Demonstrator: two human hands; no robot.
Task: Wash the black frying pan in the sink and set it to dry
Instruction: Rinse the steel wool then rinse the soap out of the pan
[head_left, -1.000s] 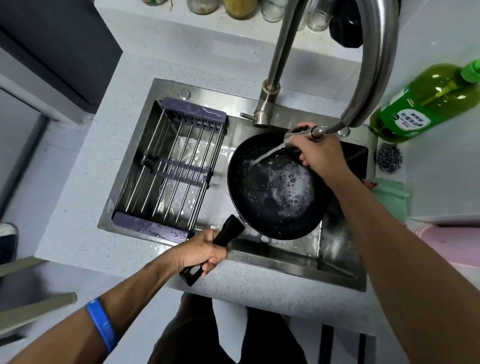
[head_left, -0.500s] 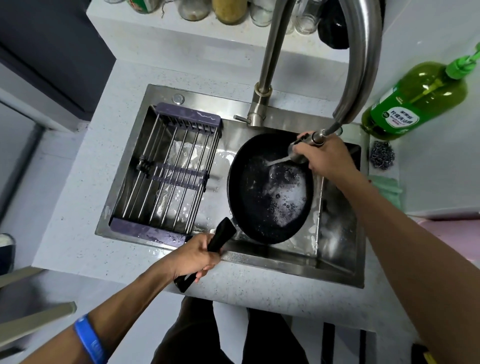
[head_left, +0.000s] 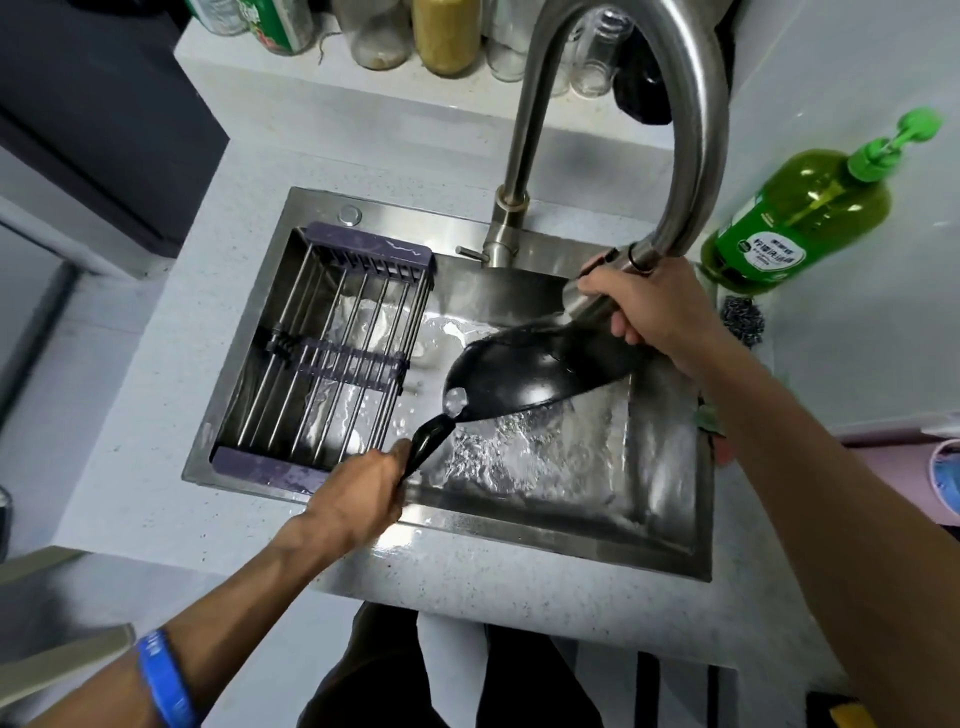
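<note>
The black frying pan (head_left: 524, 371) hangs tilted steeply over the steel sink (head_left: 670, 540), its inside facing away and foamy water running off it onto the sink floor. My left hand (head_left: 358, 499) grips the pan's black handle (head_left: 428, 439) at the sink's front edge. My right hand (head_left: 649, 306) holds the pull-out spray head (head_left: 592, 296) of the curved steel faucet (head_left: 691, 130) just above the pan's far rim.
A metal drying rack (head_left: 332, 358) with purple ends spans the sink's left half. A green soap bottle (head_left: 800, 213) and a steel scourer (head_left: 743, 322) sit on the right counter. Jars line the back ledge (head_left: 311, 83).
The pan has been tipped from lying nearly flat to a steep tilt, dumping its soapy water into the sink. My left hand has shifted up the handle; my right hand stays on the spray head.
</note>
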